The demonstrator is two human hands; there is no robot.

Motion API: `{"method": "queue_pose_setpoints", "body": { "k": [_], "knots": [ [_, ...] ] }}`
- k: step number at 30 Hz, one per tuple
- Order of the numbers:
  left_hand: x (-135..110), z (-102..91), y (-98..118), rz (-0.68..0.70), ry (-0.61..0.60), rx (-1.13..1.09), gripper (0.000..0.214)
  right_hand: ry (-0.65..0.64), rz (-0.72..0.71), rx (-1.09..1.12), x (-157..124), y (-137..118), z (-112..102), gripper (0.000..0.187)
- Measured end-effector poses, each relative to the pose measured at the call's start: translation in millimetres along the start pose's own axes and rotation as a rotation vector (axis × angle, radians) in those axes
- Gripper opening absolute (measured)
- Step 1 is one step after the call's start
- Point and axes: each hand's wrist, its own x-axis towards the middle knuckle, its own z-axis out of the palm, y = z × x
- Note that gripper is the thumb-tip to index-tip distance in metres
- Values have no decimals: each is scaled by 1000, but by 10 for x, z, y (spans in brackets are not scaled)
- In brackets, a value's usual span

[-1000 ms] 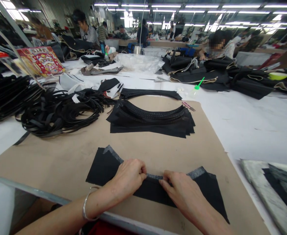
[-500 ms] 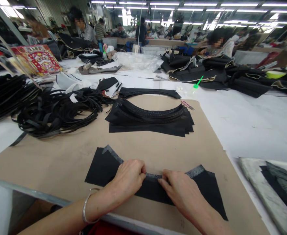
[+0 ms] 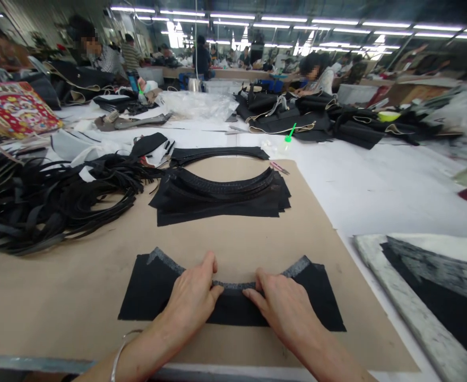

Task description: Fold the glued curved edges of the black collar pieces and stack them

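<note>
A black fabric piece (image 3: 237, 310) lies flat on the brown board (image 3: 233, 236), its concave upper edge bordered by a speckled grey strip (image 3: 233, 286). My left hand (image 3: 191, 292) is closed at the strip left of the middle, thumb on the near side and the other fingers curled at the edge. To its right, my right hand (image 3: 279, 300) pinches the same edge, thumb pointing inward. A short stretch of the strip shows between the two thumbs. Fingertips beyond the edge are partly hidden. A bangle (image 3: 119, 353) circles my left wrist.
Ahead lies a stack of curved black pieces (image 3: 225, 199), with pink-handled snips (image 3: 279, 168) beside it. Coiled black strips (image 3: 58, 204) are at left. A pale slab (image 3: 412, 297) bearing a black piece (image 3: 436, 297) sits right. Farther back are a green-tipped bottle (image 3: 288, 142) and co-workers.
The view has swung right. My left thumb has opened out from the curled fingers, while both hands stay at the curved edge. The black piece lies more level before me.
</note>
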Motion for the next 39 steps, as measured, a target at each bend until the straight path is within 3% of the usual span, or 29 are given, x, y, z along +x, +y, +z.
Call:
{"method": "queue_pose_setpoints", "body": {
  "k": [4,7,10,14,20,29,39],
  "knots": [
    [-84,95,9,295,177,133,25,33,-13,-5,-24,-2,34,16],
    [-135,265,-33,620,171,163,30,56,-16,-11,-30,-19,70,16],
    [-159,420,-109,789,214,210,31,60,-10,7,-28,23,49,18],
    [-188,478,-171,816,290,248,46,28,-54,54,-27,248,-111,24],
    [-252,473,-172,778,235,327,66,-48,-88,95,5,573,-280,19],
    [-243,514,-119,709,140,420,79,-11,-75,55,70,568,-184,18],
    [-200,495,-63,703,151,448,69,50,-26,-5,49,524,-163,19]
  ]
}}
